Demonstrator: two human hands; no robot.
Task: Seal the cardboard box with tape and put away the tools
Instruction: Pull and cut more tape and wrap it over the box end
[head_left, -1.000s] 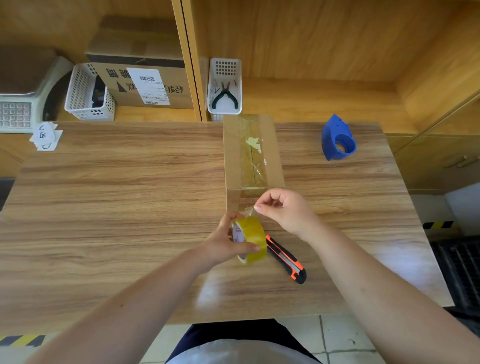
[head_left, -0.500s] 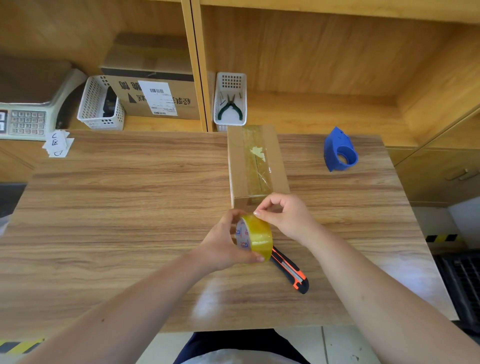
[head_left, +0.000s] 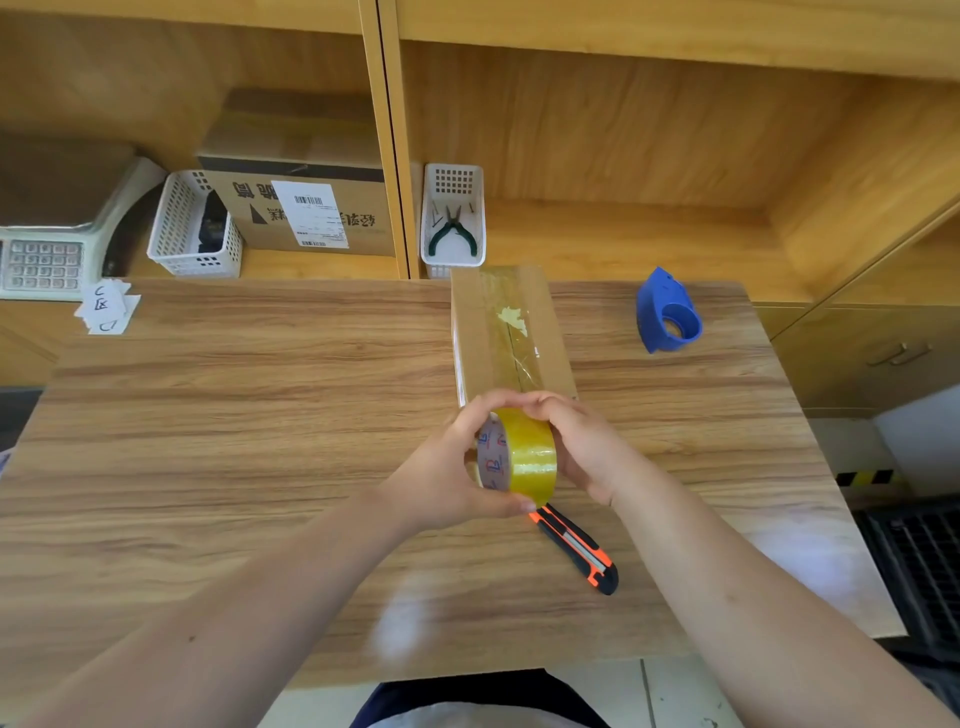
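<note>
Two hands on one roll: the left hand (head_left: 447, 475) and right hand (head_left: 582, 447) both curl around the yellow tape roll (head_left: 522, 452), held just over the near end of the cardboard box (head_left: 511, 332). A tape strip already runs along the box's top seam, so sealing looks well underway. Still out on the surface (head_left: 234, 415): the utility knife (head_left: 574, 545) and blue tape dispenser (head_left: 667, 319). Tidying up hasn't begun, by my read.
</note>
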